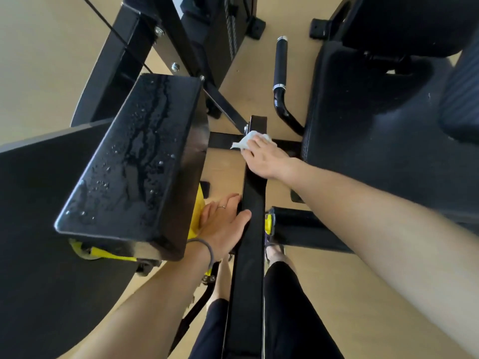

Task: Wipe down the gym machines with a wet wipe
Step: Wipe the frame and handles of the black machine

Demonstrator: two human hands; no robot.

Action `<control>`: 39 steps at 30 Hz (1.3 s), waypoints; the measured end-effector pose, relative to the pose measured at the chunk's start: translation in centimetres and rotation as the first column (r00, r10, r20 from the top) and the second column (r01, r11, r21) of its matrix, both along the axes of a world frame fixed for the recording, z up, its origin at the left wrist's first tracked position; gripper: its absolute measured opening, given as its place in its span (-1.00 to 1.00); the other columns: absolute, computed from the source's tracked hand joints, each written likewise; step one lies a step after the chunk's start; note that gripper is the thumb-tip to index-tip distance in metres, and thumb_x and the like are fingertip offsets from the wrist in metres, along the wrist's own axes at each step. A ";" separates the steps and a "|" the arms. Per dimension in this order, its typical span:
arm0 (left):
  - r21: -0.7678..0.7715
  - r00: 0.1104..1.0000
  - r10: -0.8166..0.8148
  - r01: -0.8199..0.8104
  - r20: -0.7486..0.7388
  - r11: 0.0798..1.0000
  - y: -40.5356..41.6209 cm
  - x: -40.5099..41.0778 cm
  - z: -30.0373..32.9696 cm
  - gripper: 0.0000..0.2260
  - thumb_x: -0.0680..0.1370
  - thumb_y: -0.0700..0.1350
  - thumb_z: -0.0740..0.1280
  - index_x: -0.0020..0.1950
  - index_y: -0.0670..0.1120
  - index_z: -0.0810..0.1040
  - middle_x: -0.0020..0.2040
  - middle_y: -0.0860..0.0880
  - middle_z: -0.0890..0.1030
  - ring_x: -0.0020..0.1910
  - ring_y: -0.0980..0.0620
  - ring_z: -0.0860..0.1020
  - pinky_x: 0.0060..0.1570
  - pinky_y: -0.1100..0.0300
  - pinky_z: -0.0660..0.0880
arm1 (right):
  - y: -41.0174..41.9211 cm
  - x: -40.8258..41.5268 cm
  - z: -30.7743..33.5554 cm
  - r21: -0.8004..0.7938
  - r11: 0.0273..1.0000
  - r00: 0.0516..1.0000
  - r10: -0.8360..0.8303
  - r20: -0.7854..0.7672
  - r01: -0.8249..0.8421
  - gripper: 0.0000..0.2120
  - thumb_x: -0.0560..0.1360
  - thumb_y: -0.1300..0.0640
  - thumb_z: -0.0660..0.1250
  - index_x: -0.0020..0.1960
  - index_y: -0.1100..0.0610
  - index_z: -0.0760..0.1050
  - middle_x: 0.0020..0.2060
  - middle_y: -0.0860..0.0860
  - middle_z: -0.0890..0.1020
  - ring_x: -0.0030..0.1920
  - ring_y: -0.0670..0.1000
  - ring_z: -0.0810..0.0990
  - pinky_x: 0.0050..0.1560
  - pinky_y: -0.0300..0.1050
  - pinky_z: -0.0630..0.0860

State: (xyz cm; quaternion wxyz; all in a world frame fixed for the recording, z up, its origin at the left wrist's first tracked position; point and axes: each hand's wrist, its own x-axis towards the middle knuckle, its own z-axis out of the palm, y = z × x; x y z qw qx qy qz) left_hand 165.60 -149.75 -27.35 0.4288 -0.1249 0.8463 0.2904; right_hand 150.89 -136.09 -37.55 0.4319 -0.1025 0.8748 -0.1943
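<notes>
Wipe (248, 141) under right hand (267, 159) at beam (252, 195) end, seemingly.

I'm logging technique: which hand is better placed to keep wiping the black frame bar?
Right: the right hand already presses the white wipe onto the bar. The left hand only rests on its side.
</notes>
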 end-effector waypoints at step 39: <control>-0.076 0.954 -0.250 0.240 -0.165 0.968 -0.2 0.6 -1.1 -0.67 0.68 -0.08 -0.04 0.36 0.02 0.40 0.40 0.07 0.35 0.42 0.02 0.30 0.38 0.11 0.16 | -0.9 10.2 8.0 -0.133 0.900 0.897 -0.429 -0.109 0.414 -0.67 0.67 0.12 0.20 0.36 0.21 0.55 0.40 0.14 0.53 0.48 0.09 0.40 0.51 -0.06 0.25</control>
